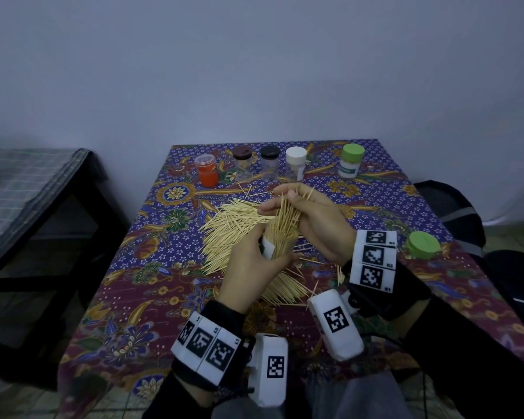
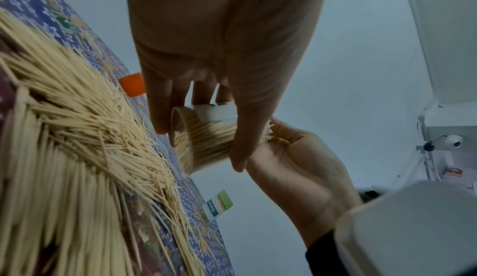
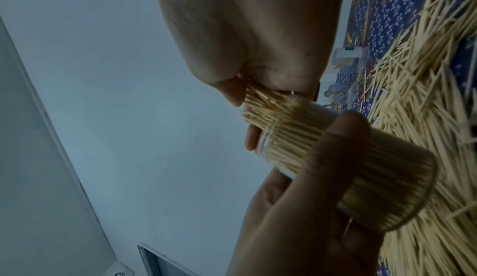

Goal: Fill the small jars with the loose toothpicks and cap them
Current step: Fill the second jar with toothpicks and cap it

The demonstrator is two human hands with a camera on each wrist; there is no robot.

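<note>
Clear glossy plastic jar (image 3: 361, 164); pale matt wooden toothpicks (image 1: 230, 234); patterned batik cloth tablecloth (image 1: 133, 322); matt green plastic lid (image 1: 422, 244).

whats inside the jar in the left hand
The clear jar is packed with toothpicks standing on end, tips poking above its mouth. The left hand and the label cover the far side.

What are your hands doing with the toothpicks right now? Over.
Left hand grips clear jar. Right hand pushes toothpick bunch into it. Green lid off, nothing blocking.
</note>
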